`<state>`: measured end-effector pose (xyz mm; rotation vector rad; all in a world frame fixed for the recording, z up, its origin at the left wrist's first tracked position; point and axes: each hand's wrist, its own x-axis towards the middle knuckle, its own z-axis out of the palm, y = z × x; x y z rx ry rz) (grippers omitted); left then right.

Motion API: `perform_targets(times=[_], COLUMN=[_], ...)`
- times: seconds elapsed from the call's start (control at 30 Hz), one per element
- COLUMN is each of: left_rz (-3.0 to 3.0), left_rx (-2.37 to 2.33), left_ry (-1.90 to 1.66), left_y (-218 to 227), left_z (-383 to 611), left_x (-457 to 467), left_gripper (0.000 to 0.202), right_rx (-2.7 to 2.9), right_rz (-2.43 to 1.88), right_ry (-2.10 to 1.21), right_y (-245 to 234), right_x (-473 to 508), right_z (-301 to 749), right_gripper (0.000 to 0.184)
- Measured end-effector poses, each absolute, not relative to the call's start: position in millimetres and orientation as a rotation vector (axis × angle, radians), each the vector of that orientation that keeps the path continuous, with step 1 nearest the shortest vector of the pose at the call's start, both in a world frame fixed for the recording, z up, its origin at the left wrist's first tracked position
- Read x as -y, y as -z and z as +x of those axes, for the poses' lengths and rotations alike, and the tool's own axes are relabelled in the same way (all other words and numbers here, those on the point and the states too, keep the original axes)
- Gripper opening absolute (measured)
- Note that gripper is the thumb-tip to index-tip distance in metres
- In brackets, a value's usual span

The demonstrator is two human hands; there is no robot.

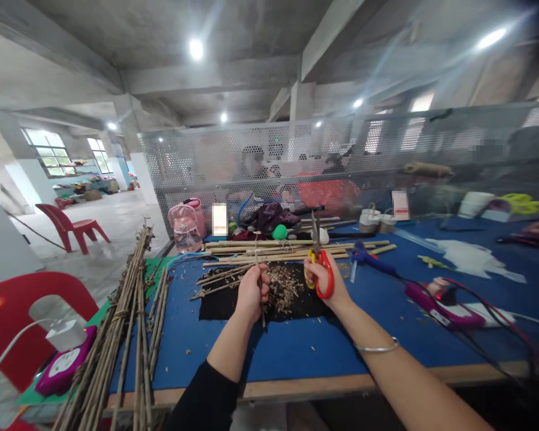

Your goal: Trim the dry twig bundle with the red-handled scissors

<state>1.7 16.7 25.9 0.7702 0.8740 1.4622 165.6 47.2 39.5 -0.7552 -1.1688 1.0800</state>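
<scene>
My left hand [251,292] is closed around a thin brown stick [263,314], which stands nearly upright over a black cloth [215,304]. In my right hand [327,278] is a pair of scissors [324,281] with red and yellow handles, its blades pointing up and away from me. The blades are apart from the stick. A heap of small wood clippings [287,290] lies on the cloth between my hands. Several knotty sticks [218,280] rest on the cloth's left side, and smooth pale rods [251,259] lie behind it.
Long bundled sticks [117,323] overhang the front edge at left, beside a purple power strip [67,359]. A glue gun [371,260], another power strip [444,308] and cables lie at right. A perforated metal screen [233,149] stands behind. A pink bag [187,224] sits at the back left.
</scene>
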Motion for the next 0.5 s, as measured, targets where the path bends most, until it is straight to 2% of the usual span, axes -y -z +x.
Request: perform_targets(times=[0.2,0.5], left_rz=[0.808,0.809], left_rx=[-0.854,-0.787], left_ry=[-1.430,-1.329], left_y=[-21.5,-16.1], left_z=[-9.5,-9.1], left_x=[-20.1,-11.5], left_gripper=[0.028,0.018], right_rx=[1.286,1.328], right_rz=[-1.082,-1.074], right_ry=[-1.070,-1.022], right_y=[-9.3,3.0], right_x=[-33.3,-36.3], right_z=[187.5,184.0], right_gripper=[0.026,0.034])
